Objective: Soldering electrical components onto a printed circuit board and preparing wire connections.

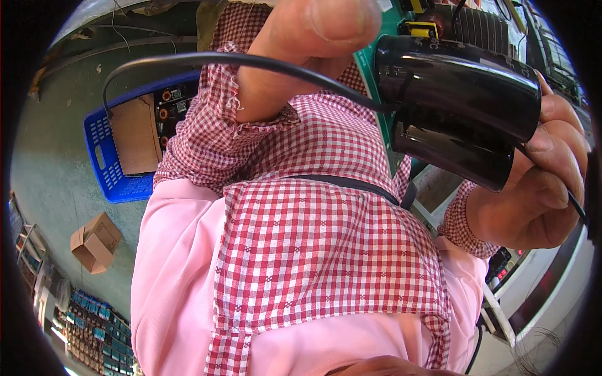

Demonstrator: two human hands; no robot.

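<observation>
A green circuit board (pixel 370 75) is held up close, tilted, with two large glossy black cylindrical capacitors (pixel 458 88) standing out from it. My left hand (pixel 301 50) grips the board's upper left edge, thumb in front; its other fingers are mostly hidden. A black cable (pixel 251 59) arches from the left, goes in behind the capacitors and comes out between their far ends. There my right hand (pixel 533 182) is closed around the thin cable, its fingertips against the capacitor ends. A yellow-wrapped part (pixel 421 30) and a dark ribbed block (pixel 480 28) sit farther up the board.
A blue plastic basket (pixel 100 150) at the left holds a cardboard sheet (pixel 135 135) and several small boards. An open cardboard box (pixel 96 242) lies on the green floor (pixel 56 163). Stacked parts (pixel 100 332) fill the lower left. A white frame (pixel 501 319) stands at the right.
</observation>
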